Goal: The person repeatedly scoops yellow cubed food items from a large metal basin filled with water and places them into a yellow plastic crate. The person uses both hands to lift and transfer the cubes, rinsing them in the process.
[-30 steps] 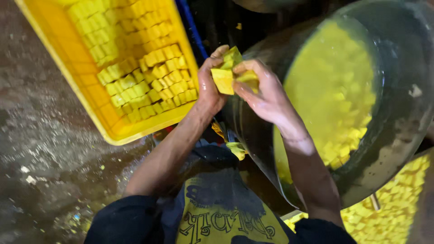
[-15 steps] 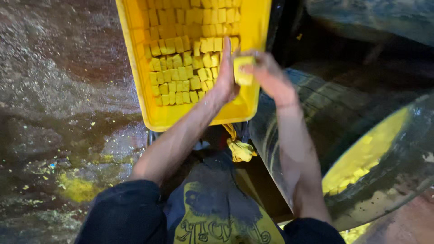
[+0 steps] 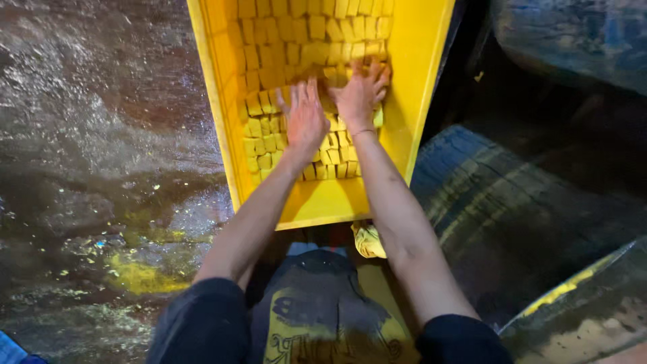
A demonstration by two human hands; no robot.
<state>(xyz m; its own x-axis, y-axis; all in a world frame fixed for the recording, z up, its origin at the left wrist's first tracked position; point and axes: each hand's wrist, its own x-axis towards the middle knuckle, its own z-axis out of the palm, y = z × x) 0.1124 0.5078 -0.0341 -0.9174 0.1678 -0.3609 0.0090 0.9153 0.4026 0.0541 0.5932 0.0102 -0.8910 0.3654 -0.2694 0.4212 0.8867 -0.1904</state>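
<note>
Left hand [image 3: 304, 120] lies flat, palm down, fingers spread, pressing on the yellow cubes [image 3: 317, 40] packed in the yellow crate [image 3: 431, 74]; nothing gripped. Right hand [image 3: 359, 94] just beside it, fingers spread and slightly curled over the loose, uneven cubes near the crate's middle-right; I see nothing pinched in it, though the underside is hidden. Both hands released, touching cubes only.

Cubes fill the far part of the crate in neat rows, messier right under the hands; the near end of the crate floor is bare. Crate sits tilted on the wet, speckled floor [image 3: 87, 155], between the person's knees and the dark area beyond.

Step in hand, as I judge it: levelling and tamping the cubes into tidy rows. To do it well: keep palms flat, press lightly since the cubes look soft and could crumble or smear; nudge strays sideways into the gaps instead of pushing down; work from the packed rows toward the bare near end.

Right of the crate: a large dark ribbed drum [image 3: 512, 202], and a metal basin rim [image 3: 579, 303] at the lower right. A yellow-stained rag [image 3: 368, 241] hangs under the crate's near edge, above the stained apron [image 3: 317, 317].
</note>
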